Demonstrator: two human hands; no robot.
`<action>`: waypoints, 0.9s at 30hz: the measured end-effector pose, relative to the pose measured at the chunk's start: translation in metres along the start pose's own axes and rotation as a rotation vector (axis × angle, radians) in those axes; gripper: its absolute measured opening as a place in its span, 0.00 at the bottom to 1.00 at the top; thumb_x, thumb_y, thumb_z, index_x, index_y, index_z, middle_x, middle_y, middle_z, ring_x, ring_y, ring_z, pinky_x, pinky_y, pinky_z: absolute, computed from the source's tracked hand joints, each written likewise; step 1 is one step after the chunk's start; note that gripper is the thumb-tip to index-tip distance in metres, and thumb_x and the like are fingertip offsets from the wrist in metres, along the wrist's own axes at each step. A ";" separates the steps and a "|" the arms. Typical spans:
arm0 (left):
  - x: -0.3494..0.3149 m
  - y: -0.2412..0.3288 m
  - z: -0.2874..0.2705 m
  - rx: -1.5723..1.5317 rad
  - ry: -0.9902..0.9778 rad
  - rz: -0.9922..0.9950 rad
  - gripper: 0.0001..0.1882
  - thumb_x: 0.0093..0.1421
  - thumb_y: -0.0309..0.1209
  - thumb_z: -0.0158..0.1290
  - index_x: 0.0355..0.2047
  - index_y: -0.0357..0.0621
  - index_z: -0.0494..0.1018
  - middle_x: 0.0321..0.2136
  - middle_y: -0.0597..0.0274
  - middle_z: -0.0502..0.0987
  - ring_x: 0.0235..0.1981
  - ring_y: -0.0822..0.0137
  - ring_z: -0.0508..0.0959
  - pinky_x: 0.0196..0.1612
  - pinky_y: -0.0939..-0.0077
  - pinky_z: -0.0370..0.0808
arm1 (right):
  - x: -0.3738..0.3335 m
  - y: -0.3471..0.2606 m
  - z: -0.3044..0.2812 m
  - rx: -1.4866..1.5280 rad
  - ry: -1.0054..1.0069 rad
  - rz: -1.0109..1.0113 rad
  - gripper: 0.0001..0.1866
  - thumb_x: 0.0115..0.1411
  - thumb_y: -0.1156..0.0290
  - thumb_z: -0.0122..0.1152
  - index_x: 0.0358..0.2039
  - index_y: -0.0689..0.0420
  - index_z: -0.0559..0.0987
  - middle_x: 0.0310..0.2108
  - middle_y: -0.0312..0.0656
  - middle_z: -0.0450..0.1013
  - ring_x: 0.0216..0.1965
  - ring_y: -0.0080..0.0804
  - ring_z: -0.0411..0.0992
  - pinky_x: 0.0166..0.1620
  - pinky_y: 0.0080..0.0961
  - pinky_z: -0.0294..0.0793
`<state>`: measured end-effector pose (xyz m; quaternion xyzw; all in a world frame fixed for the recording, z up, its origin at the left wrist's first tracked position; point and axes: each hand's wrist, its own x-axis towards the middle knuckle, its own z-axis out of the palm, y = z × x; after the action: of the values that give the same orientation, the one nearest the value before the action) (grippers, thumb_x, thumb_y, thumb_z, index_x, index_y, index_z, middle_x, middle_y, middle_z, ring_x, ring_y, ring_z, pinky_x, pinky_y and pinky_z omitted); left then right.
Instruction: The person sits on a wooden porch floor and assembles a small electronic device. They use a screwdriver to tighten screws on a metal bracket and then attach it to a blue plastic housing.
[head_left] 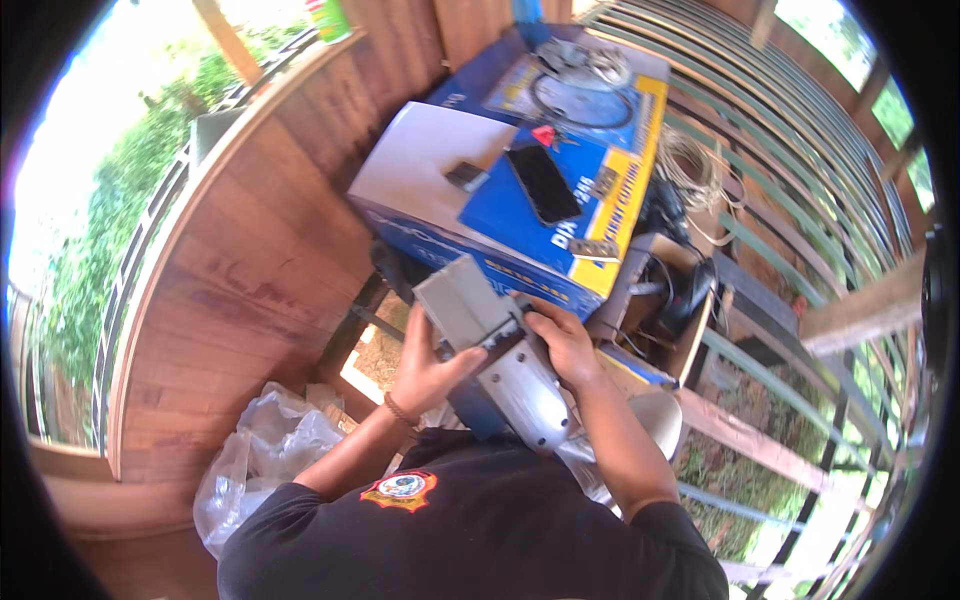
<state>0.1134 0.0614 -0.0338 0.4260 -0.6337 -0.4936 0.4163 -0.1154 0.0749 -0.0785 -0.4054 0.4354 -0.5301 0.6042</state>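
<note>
Both hands are on the grey power tool (505,365), held just in front of the chest. The left hand (425,365) has its fingers wrapped around the tool's flat metal guard, thumb across the top. The right hand (562,342) is clenched on the silver body. Just beyond sits a blue and yellow cardboard box (520,215) with a black smartphone (543,184) lying on it.

Wooden porch in bright daylight

A curved wall of reddish wooden planks (250,250) stands on the left, with green bushes (100,220) outside behind a railing (130,270). On the right, a floor of green metal bars (800,130) shows grass (740,480) under it.
</note>
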 end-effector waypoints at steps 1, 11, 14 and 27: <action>0.000 0.000 -0.002 0.018 -0.007 -0.034 0.49 0.49 0.31 0.69 0.67 0.36 0.56 0.60 0.49 0.65 0.64 0.57 0.65 0.67 0.63 0.63 | -0.001 -0.004 0.001 0.066 -0.067 -0.001 0.22 0.69 0.67 0.54 0.60 0.64 0.75 0.52 0.41 0.77 0.53 0.27 0.71 0.59 0.25 0.68; 0.015 0.004 0.000 -0.224 -0.093 -0.080 0.49 0.50 0.31 0.68 0.68 0.39 0.52 0.58 0.53 0.67 0.60 0.61 0.69 0.62 0.63 0.69 | -0.005 0.002 -0.004 0.072 -0.028 -0.025 0.23 0.70 0.73 0.49 0.63 0.66 0.71 0.57 0.43 0.74 0.57 0.29 0.70 0.62 0.25 0.65; 0.019 0.001 0.004 -0.240 -0.065 -0.079 0.45 0.51 0.29 0.65 0.67 0.38 0.54 0.55 0.54 0.69 0.57 0.63 0.71 0.59 0.65 0.71 | -0.004 0.007 -0.008 -0.052 0.065 -0.042 0.21 0.69 0.72 0.52 0.61 0.65 0.73 0.55 0.42 0.75 0.56 0.28 0.71 0.61 0.25 0.66; 0.033 -0.025 -0.017 -0.277 -0.016 -0.075 0.47 0.51 0.36 0.66 0.68 0.36 0.55 0.57 0.55 0.70 0.59 0.63 0.69 0.63 0.66 0.65 | 0.032 -0.054 -0.072 -1.356 0.583 -0.561 0.19 0.54 0.71 0.70 0.48 0.59 0.80 0.47 0.46 0.74 0.50 0.50 0.71 0.54 0.44 0.71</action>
<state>0.1226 0.0217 -0.0518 0.3837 -0.5466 -0.5949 0.4474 -0.1973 0.0349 -0.0515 -0.6249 0.6858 -0.3664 -0.0696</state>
